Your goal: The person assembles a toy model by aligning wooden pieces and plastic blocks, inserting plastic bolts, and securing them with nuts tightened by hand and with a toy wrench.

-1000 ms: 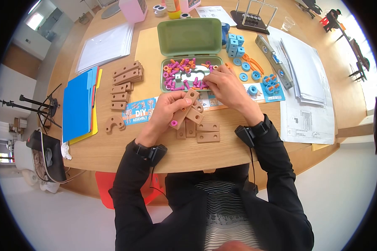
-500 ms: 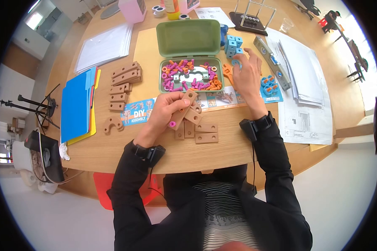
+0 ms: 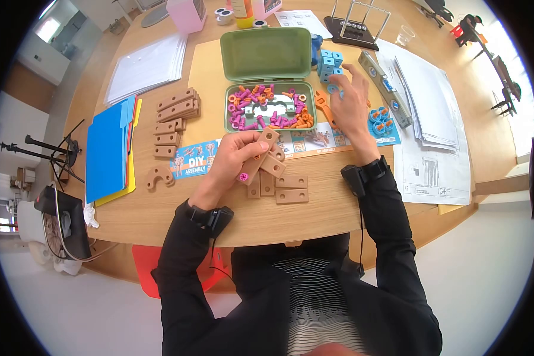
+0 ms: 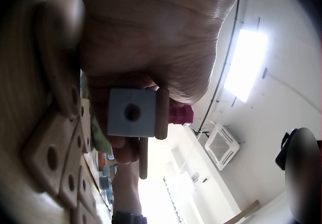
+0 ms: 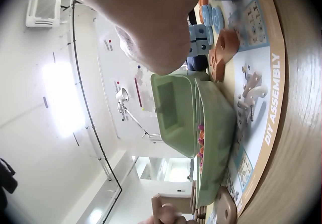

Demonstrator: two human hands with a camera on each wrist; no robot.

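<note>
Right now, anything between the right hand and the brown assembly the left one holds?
Nothing visible blocks the right hand from the brown assembly: the orange tool and printed sheet lie low along that line, and the green box sits just beyond.

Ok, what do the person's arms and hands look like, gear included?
Both arms wear long black sleeves. Each wrist has a black strap with a boxy black device; thin dark cables hang down. Both hands are bare.
</note>
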